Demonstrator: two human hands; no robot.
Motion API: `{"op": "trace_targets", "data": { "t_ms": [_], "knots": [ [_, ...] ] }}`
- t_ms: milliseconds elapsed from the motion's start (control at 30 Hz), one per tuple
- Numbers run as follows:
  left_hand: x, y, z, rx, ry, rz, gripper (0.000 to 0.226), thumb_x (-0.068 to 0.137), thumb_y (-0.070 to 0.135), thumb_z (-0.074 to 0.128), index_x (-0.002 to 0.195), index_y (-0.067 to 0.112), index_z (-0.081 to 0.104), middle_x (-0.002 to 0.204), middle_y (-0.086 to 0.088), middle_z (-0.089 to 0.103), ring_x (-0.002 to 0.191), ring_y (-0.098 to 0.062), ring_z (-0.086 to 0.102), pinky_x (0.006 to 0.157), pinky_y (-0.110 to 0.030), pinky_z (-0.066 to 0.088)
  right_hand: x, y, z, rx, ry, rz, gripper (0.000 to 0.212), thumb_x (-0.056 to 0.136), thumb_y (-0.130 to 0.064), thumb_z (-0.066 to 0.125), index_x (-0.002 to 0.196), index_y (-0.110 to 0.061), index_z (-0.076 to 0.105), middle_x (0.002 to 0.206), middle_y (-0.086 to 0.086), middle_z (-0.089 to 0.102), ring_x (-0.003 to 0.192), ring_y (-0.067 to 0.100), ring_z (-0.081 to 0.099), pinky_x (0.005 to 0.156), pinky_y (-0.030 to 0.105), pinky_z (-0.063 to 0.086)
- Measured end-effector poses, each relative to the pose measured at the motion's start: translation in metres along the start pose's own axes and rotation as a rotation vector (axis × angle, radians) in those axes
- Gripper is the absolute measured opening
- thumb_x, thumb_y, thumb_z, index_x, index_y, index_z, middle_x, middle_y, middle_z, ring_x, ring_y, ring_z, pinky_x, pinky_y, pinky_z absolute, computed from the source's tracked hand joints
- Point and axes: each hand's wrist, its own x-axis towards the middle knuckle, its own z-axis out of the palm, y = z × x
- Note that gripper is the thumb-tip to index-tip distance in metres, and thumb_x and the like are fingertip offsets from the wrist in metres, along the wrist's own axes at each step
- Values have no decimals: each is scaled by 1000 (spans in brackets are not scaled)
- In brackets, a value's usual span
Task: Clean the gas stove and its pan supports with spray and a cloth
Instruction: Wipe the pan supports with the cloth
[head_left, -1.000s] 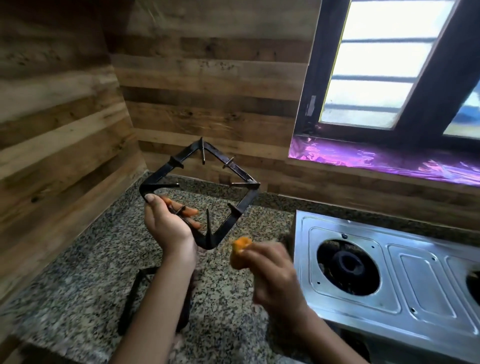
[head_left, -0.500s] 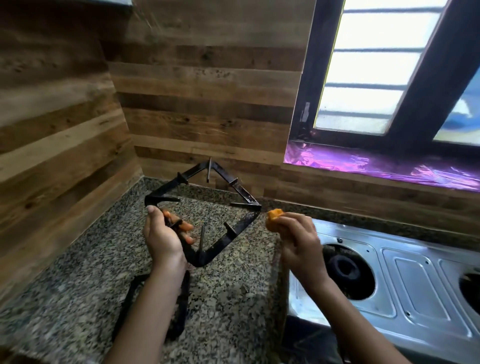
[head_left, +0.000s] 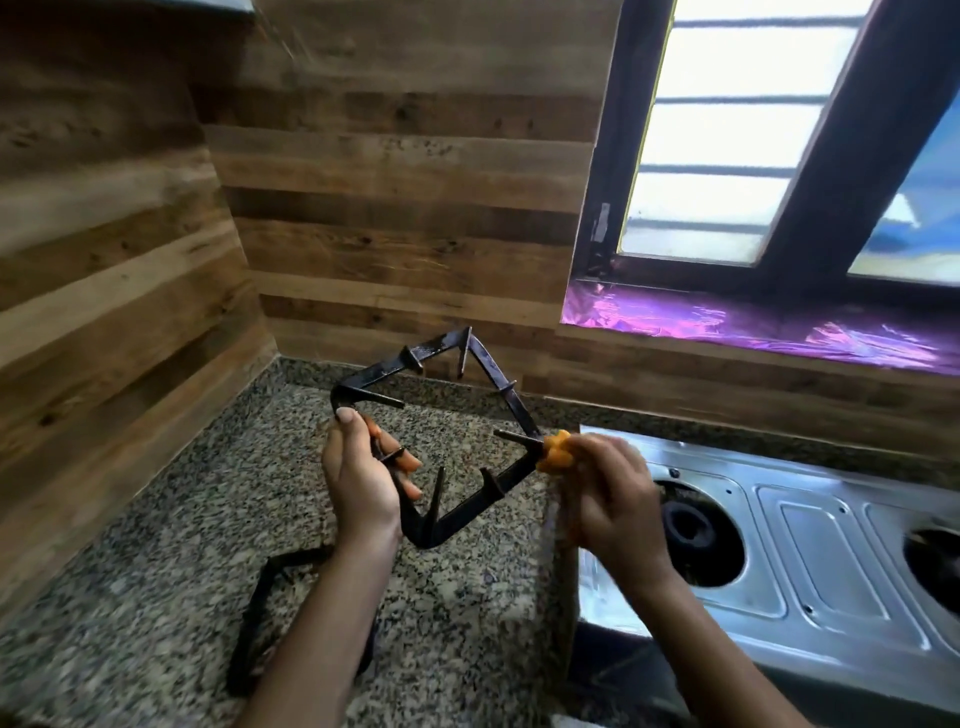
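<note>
Your left hand (head_left: 363, 483) grips the support (head_left: 462, 517) left of the stove (head_left: 821, 545); your right hand (head_left: 613, 504) pinches the cloth (head_left: 553, 457) against it.

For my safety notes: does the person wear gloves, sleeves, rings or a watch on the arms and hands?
No gloves: the left hand and the right hand are bare. Both forearms are bare to the picture's edge, so no sleeve shows. No ring, watch or bracelet is visible.
</note>
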Motion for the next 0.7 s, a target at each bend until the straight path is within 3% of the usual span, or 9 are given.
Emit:
{"op": "trace_targets", "data": {
  "t_ms": [100, 233, 367, 467, 533, 600, 700],
  "knots": [
    [-3, -4, 4, -12, -86, -55, 40, 105, 38, 29, 76, 14, 44, 64, -2, 43, 40, -11, 47, 31, -21, 33, 20, -6, -19, 53, 145, 81, 34, 83, 8, 57, 109, -9, 67, 105, 1, 63, 100, 19, 61, 86, 33, 49],
    [-9, -6, 17, -10, -198, -59, 40, 105, 37, 31, 76, 15, 46, 62, -1, 45, 41, -13, 48, 30, -20, 33, 31, -7, -27, 21, -82, -23, 32, 81, 7, 65, 103, -13, 76, 105, -3, 67, 101, 19, 62, 88, 29, 51],
    [-13, -17, 34, 7, -281, -52, 40, 105, 37, 31, 74, 15, 46, 63, -2, 45, 41, -12, 49, 29, -20, 33, -1, 15, -43, -138, -105, 59, 33, 80, 7, 71, 99, -18, 78, 105, -10, 66, 101, 9, 62, 88, 19, 49],
    [-20, -31, 40, 8, -313, -115, 38, 105, 38, 32, 76, 16, 46, 64, -3, 45, 41, -11, 49, 29, -20, 33, -24, 28, -74, -264, -101, 128, 24, 72, -9, 80, 93, -21, 79, 97, -4, 69, 93, 11, 64, 84, 18, 49],
    [-28, -39, 48, -4, -344, -164, 37, 105, 37, 33, 77, 17, 47, 63, -2, 45, 41, -11, 50, 29, -20, 33, -31, 24, -95, -273, -21, 225, 23, 73, -22, 71, 95, -22, 77, 98, -1, 67, 93, 11, 62, 85, 15, 46],
    [-43, -43, 61, -21, -386, -190, 38, 105, 35, 32, 75, 18, 47, 61, -1, 45, 40, -12, 50, 28, -19, 32, -34, 18, -112, -217, 80, 260, 27, 79, -21, 61, 102, -25, 75, 102, -2, 66, 100, 7, 61, 89, 17, 46],
    [-73, -46, 85, -53, -460, -193, 38, 105, 34, 32, 74, 17, 45, 57, 1, 45, 38, -12, 49, 27, -18, 31, -49, 19, -132, -240, 27, 196, 33, 85, -4, 65, 108, -24, 75, 109, -3, 65, 106, 14, 61, 90, 24, 48]
  ]
}}
